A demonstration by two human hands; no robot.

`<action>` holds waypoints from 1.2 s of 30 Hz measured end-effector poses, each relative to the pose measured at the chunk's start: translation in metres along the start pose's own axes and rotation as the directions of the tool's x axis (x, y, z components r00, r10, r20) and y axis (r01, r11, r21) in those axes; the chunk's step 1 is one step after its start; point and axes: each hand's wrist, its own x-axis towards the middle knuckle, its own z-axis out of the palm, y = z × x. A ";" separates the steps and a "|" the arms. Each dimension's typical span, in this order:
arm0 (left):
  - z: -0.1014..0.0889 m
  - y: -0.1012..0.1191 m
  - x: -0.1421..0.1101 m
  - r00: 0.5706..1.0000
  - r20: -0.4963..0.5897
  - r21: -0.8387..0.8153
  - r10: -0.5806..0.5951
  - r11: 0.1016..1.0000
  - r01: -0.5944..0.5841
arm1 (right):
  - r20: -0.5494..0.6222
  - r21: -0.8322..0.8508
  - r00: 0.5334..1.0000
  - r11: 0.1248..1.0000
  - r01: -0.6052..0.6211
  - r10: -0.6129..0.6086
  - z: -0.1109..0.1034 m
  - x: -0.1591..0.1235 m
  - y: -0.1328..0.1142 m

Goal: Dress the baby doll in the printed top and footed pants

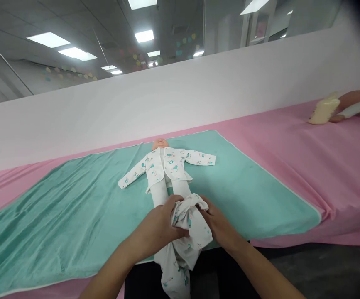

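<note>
A baby doll (160, 143) lies on its back on a teal blanket (236, 199), its legs toward me. It wears a white printed jacket (175, 162) with both sleeves spread and the front slightly parted, above plain white legs. Matching printed pants (200, 232) are bunched up over the doll's lower legs, and one pant leg hangs below the table edge. My left hand (161, 224) grips the gathered cloth from the left. On the other side, my right hand (215, 220) closes on it, fingers partly behind the fabric. The doll's feet are hidden.
Pink cloth (332, 166) covers the table under the blanket. At the far right stands a cream baby bottle (324, 109) beside part of another doll (358, 104). A white wall (136, 108) with glass above rises behind the table.
</note>
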 end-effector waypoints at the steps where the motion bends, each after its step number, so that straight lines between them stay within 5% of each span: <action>1: -0.002 0.001 0.002 1.000 0.006 -0.049 0.019 0.999 -0.019 | 0.033 0.083 0.999 0.996 0.014 -0.017 -0.002 -0.001 -0.002; 5: -0.014 0.001 0.015 0.986 0.065 -0.151 0.153 0.978 -0.142 | 0.117 0.312 0.993 0.950 -0.002 -0.036 -0.005 -0.005 -0.007; 8: -0.023 -0.003 0.030 0.962 0.079 -0.127 0.262 0.959 -0.251 | 0.068 0.303 0.998 0.953 -0.026 0.006 -0.005 -0.005 -0.008; 11: -0.025 -0.006 0.044 0.969 0.022 -0.017 0.244 0.970 -0.244 | -0.003 0.290 0.998 0.955 -0.066 0.070 -0.005 -0.002 -0.007; 15: -0.018 -0.007 0.053 0.972 -0.092 0.100 0.217 0.973 -0.208 | -0.003 0.400 0.996 0.913 -0.078 0.087 -0.007 0.004 -0.001; 20: -0.002 -0.006 0.048 0.955 -0.021 0.192 0.294 0.939 -0.285 | 0.026 0.497 0.994 0.862 -0.101 0.102 -0.008 0.014 0.008; 23: 0.005 -0.008 0.047 0.952 -0.064 0.210 0.298 0.937 -0.279 | 0.077 0.410 0.996 0.909 -0.078 0.051 -0.015 0.021 0.006; 26: 0.003 -0.011 0.048 0.941 -0.089 0.164 0.325 0.937 -0.308 | 0.050 0.002 0.993 0.994 0.109 -0.108 -0.029 0.030 0.002; 29: -0.010 -0.014 0.054 0.937 -0.087 0.123 0.338 0.937 -0.326 | 0.052 -0.356 0.976 0.909 0.215 -0.211 -0.043 0.042 0.000; 33: -0.031 -0.020 0.068 0.958 -0.144 0.168 0.248 0.960 -0.224 | 0.151 -0.197 0.985 0.974 0.112 -0.083 -0.050 0.060 0.001; 36: -0.037 -0.028 0.079 0.978 -0.053 0.186 0.200 0.965 -0.187 | 0.376 0.000 0.927 1.000 0.000 0.000 -0.053 0.072 -0.004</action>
